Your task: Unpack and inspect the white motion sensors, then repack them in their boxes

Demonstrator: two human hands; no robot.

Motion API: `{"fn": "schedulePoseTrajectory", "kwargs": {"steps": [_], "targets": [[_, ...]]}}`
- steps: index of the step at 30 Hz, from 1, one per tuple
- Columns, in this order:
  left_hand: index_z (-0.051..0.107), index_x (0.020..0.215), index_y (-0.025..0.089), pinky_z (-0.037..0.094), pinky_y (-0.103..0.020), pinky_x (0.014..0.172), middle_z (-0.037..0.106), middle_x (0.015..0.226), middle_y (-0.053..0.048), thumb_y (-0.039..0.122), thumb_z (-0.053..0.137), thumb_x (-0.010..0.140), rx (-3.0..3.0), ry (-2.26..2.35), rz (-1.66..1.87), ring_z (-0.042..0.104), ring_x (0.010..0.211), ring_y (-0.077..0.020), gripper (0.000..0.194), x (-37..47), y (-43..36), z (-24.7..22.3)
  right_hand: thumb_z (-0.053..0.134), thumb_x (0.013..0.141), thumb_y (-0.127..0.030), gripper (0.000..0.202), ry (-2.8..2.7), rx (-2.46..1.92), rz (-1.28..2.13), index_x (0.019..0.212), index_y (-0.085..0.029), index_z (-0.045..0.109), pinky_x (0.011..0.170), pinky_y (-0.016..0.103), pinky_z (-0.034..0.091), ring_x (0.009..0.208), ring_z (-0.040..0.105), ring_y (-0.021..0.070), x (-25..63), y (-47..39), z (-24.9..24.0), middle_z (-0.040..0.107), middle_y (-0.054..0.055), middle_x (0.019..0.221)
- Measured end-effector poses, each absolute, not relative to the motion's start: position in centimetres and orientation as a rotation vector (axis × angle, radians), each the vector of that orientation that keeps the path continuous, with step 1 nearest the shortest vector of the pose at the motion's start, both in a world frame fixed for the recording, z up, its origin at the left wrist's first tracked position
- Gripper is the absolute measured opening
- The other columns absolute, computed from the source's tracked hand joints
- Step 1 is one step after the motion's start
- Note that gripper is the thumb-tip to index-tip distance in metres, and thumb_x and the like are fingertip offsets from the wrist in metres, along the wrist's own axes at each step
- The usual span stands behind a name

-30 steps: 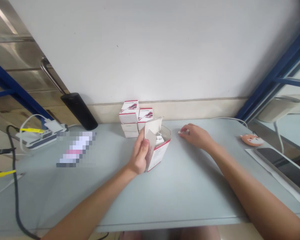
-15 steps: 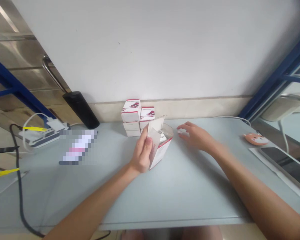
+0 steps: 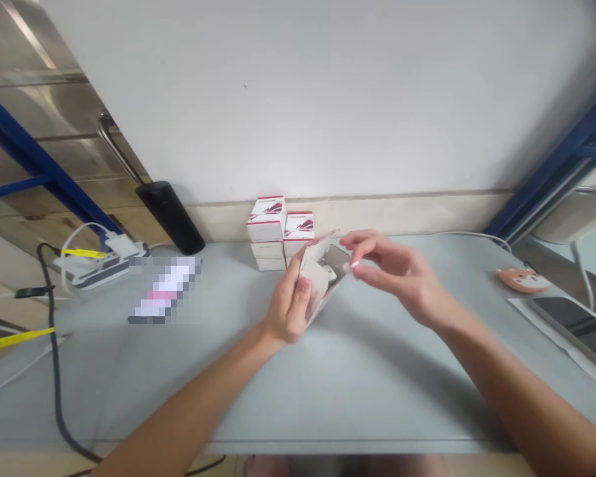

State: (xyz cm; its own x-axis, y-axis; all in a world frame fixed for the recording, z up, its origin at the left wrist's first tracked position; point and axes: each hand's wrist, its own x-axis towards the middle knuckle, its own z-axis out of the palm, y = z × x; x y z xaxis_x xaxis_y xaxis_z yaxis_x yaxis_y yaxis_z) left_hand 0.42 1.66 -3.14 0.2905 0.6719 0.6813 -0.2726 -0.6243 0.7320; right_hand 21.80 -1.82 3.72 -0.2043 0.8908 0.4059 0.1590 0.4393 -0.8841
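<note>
My left hand (image 3: 285, 308) is wrapped round the left side of an open white-and-red cardboard box (image 3: 315, 281), its thumb pressed on a flap. The box tilts with its mouth toward the right. Something whitish lies inside, too small to make out. Just right of the mouth, my right hand (image 3: 402, 275) pinches a small white piece (image 3: 348, 266) between thumb and fingertips; its kind is unclear. Behind the left hand stand stacked small white boxes (image 3: 267, 228) with red edges and a dark red pattern on top.
On the left lie a phone-like device (image 3: 166, 291) with a blurred screen, a white power strip (image 3: 104, 265) and a black cable (image 3: 57, 371). A black cylinder (image 3: 171, 218) leans by the wall. At right are an orange animal-faced item (image 3: 522, 279) and a dark phone (image 3: 576, 318).
My right hand has lifted from the tabletop and come left to the box mouth with the small white piece. The box in my left hand has tipped more. The view has shifted slightly.
</note>
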Motion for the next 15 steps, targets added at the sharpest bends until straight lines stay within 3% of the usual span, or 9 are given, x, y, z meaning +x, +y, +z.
{"fn": "schedulePoseTrajectory", "kwargs": {"steps": [3, 9, 15], "targets": [[0.049, 0.158, 0.027, 0.039, -0.052, 0.125, 0.055, 0.161, -0.010, 0.045, 0.043, 0.109, 1.801, 0.265, 1.456, 0.050, 0.149, -0.0353, 0.053, 0.6, 1.5, -3.0, 0.073, 0.095, -0.042, 0.019, -1.623, -0.955, 0.980, 0.092, -0.025, 0.065, 0.104, 0.045, 0.054, 0.126, 0.064, 0.0263, 21.0, -1.8, 3.0, 0.066, 0.007, 0.136], [0.045, 0.160, 0.026, 0.040, -0.055, 0.123, 0.054, 0.161, -0.011, 0.043, 0.039, 0.110, 1.886, 0.252, 1.419, 0.051, 0.148, -0.0359, 0.053, 0.4, 1.4, -3.0, 0.070, 0.096, -0.033, 0.015, -1.624, -0.886, 0.984, 0.092, -0.024, 0.059, 0.096, 0.042, 0.057, 0.118, 0.065, 0.0246, 21.2, -1.2, 2.4, 0.067, 0.007, 0.126], [0.046, 0.160, 0.023, 0.040, -0.057, 0.122, 0.053, 0.162, -0.015, 0.051, 0.046, 0.107, 1.857, 0.293, 1.352, 0.051, 0.147, -0.0387, 0.060, 0.0, 1.5, -3.4, 0.063, 0.099, -0.023, 0.006, -1.841, -0.863, 0.532, 0.102, -0.026, 0.067, 0.098, 0.043, 0.057, 0.110, 0.066, 0.0230, 20.9, -1.7, 3.0, 0.066, 0.007, 0.118]]}}
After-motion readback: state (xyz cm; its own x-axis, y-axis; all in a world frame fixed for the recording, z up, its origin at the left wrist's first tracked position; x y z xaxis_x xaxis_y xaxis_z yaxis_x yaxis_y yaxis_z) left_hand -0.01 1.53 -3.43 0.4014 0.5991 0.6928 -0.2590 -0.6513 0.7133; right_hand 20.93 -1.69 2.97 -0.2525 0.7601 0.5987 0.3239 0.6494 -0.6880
